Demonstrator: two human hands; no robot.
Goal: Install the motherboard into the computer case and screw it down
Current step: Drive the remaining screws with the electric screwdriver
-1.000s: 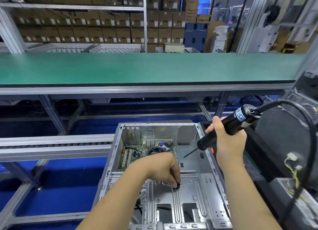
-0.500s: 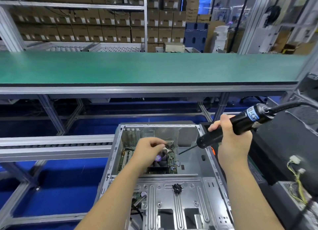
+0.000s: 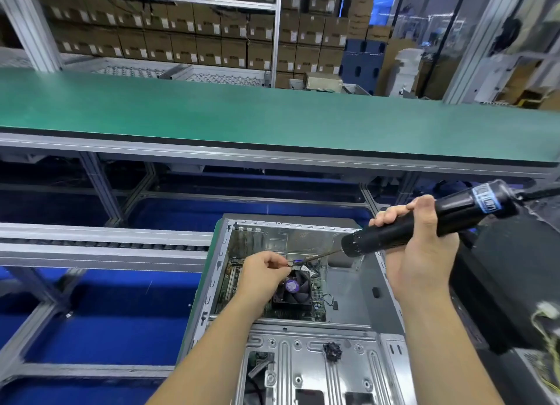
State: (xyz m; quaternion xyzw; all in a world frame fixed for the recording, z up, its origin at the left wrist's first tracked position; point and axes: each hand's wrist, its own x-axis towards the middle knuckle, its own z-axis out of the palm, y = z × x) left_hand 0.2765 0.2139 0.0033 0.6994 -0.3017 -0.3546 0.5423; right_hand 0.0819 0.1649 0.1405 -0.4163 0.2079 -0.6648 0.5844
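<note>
Since the earlier frames, the left hand (image 3: 264, 273) had been lifted off the small black piece (image 3: 332, 350) on the metal drive-bay plate (image 3: 306, 371) and carried toward twelve o'clock, over the motherboard (image 3: 318, 294). Its fingers were pinched together on a small item at the tip of the screwdriver bit (image 3: 318, 257); whether that item was a screw could not be told. The right hand (image 3: 421, 247) was wrapped firmly around the black cylindrical electric screwdriver (image 3: 424, 229), which had been lowered slightly and brought toward the case.

The screwdriver's long axis was laid from two o'clock down to eight o'clock, its thin metal bit pointed at the left fingertips. A blue label band was seen near its rear end, where a dark cable was attached.

The motherboard was seated flat in the floor of the open computer case (image 3: 212, 283), at the twelve o'clock half of the case, its green board lying parallel to the case bottom. A square black cooler fan (image 3: 295, 289) with a round purple hub sticker was mounted on it. The case was made of bare, stamped grey sheet metal with ribs and punched holes. A green-topped bench (image 3: 272, 116) was stretched across beyond it.
</note>
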